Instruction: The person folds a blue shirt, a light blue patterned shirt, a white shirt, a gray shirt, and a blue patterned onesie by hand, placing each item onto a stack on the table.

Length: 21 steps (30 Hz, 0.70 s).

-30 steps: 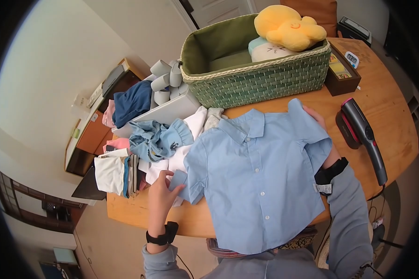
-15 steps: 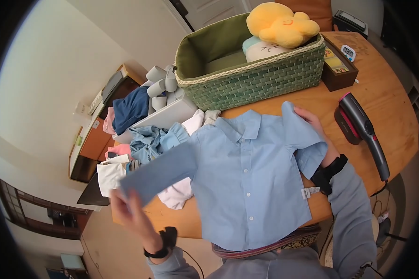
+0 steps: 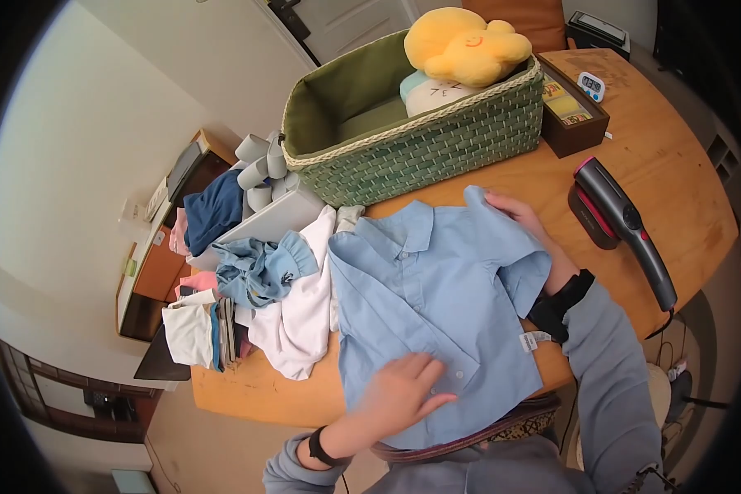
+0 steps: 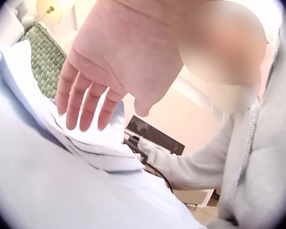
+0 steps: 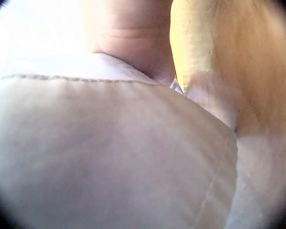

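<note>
A light blue button shirt (image 3: 436,272) lies front up on the table, with the sleeve on the left folded diagonally across its front. Over the lower front is my left hand (image 3: 399,395), slightly blurred; in the left wrist view the same hand (image 4: 119,62) has its fingers extended above the pale cloth and holds nothing. At the shirt's right shoulder, my right hand (image 3: 519,216) grips the raised sleeve edge, its fingertips partly hidden by cloth. The right wrist view shows the sleeve cloth (image 5: 109,143) covering much of that hand (image 5: 138,43).
A green woven basket (image 3: 420,152) with plush toys (image 3: 465,49) stands behind the shirt. Piled clothes (image 3: 259,272) lie left, beside a white bin (image 3: 280,216). Right are a handheld steamer (image 3: 626,222), a brown box (image 3: 572,123) and a small timer (image 3: 590,86).
My left hand has carried the left sleeve rightward across the shirt's front and let it go. My right hand has stayed at the other shoulder. The head view has shifted slightly.
</note>
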Tool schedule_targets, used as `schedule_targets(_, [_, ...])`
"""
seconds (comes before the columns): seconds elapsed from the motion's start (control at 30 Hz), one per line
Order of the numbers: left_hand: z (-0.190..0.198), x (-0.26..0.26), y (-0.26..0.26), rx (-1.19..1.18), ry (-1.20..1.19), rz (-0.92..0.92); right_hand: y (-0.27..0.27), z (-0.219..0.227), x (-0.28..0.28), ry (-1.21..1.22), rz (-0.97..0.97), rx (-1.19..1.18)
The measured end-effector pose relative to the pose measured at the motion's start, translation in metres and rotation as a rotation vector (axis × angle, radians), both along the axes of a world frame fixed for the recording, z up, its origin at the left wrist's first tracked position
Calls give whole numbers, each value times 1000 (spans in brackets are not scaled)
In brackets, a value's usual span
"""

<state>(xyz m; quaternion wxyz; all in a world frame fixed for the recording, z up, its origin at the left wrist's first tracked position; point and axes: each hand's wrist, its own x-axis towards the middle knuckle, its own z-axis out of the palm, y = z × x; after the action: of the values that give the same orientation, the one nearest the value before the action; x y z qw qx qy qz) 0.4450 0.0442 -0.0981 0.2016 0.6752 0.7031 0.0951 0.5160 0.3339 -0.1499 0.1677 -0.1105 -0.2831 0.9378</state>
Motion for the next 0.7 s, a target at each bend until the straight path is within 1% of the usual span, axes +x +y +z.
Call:
schedule_targets(0.07, [5, -14, 1, 173, 86, 49, -2, 4, 0, 12, 8, -6])
schedule_targets(0.1, [7, -22, 3, 174, 86, 49, -3, 5, 1, 24, 15, -12])
schedule_targets(0.17, [7, -38, 5, 227, 300, 154, -1, 4, 1, 29, 17, 9])
schedule_targets(0.2, [3, -47, 3, 230, 299, 155, 0, 3, 0, 34, 19, 30])
schedule_targets(0.27, [-6, -68, -1, 167, 533, 324, 4, -6, -2, 46, 23, 14])
schedule_targets(0.4, [0, -90, -10, 137, 467, 329, 2, -3, -1, 51, 21, -20])
schedule_targets(0.5, [9, -95, -11, 148, 360, 348, 5, -6, -2, 61, 47, -7])
schedule_targets(0.53, [11, -95, -8, 149, 359, 352, 4, -5, -3, 60, 51, -5])
schedule_targets(0.6, [13, -95, -2, 247, 373, 296, 3, -3, -2, 46, 30, 6])
schedule_targets(0.63, [12, -96, 2, 250, 369, 297, 3, -2, -1, 42, 30, 9])
schedule_targets(0.7, [10, -99, 8, 263, 396, 194, 2, 0, 0, 44, 44, -19])
